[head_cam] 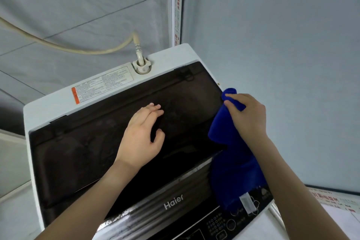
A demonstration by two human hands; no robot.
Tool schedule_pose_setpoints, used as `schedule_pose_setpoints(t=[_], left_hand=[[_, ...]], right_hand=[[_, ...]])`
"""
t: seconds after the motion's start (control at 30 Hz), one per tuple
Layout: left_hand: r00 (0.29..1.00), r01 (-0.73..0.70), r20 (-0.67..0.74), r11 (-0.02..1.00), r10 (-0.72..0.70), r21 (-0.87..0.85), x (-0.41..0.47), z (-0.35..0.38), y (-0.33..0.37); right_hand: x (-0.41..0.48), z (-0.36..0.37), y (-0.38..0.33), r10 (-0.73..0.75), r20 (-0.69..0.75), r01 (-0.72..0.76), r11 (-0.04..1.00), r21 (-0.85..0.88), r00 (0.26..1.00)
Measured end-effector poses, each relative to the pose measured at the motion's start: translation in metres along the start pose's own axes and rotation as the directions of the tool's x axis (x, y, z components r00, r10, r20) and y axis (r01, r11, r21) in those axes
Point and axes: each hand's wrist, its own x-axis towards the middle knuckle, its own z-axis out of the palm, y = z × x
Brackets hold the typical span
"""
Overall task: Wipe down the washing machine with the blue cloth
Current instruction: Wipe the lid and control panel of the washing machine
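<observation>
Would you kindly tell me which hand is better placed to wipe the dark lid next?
The right hand: it grips the blue cloth at the right edge of the lid. The left hand rests bare on the lid, holding nothing.

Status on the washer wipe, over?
Left hand open, resting on lid. Right hand grips cloth at lid's right edge. Hose at rear, clear of cloth.

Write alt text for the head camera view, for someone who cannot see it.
A person's right hand grips a blue cloth at the right edge of the dark lid of a washing machine, while the left hand rests on the lid. A beige hose plugs into the machine's back.
</observation>
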Motion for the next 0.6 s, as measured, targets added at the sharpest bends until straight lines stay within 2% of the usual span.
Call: schedule_pose_setpoints(t=[0.13, 0.27, 0.4, 0.6], left_hand=[[1.0, 0.004, -0.013, 1.0, -0.004, 0.009, 0.002, 0.002, -0.001], [1.0, 0.002, -0.008, 1.0, -0.002, 0.007, 0.001, 0.001, -0.002], [1.0, -0.005, 0.002, 1.0, 0.005, -0.004, -0.001, 0.0, -0.002], [1.0, 0.008, -0.013, 1.0, -0.008, -0.014, 0.001, 0.001, 0.0]], right_hand=[[0.031, 0.02, -0.017, -0.003, -0.04, 0.002, 1.0, -0.014, 0.999], [0.072, 0.04, -0.047, -0.004, 0.004, 0.004, 1.0, 0.017, 1.0], [0.058, 0.016, -0.032, 0.055, 0.106, -0.065, 0.993, 0.101, 0.993], [0.03, -0.004, -0.001, 0.111, 0.094, -0.119, 0.989, 0.087, 0.989]])
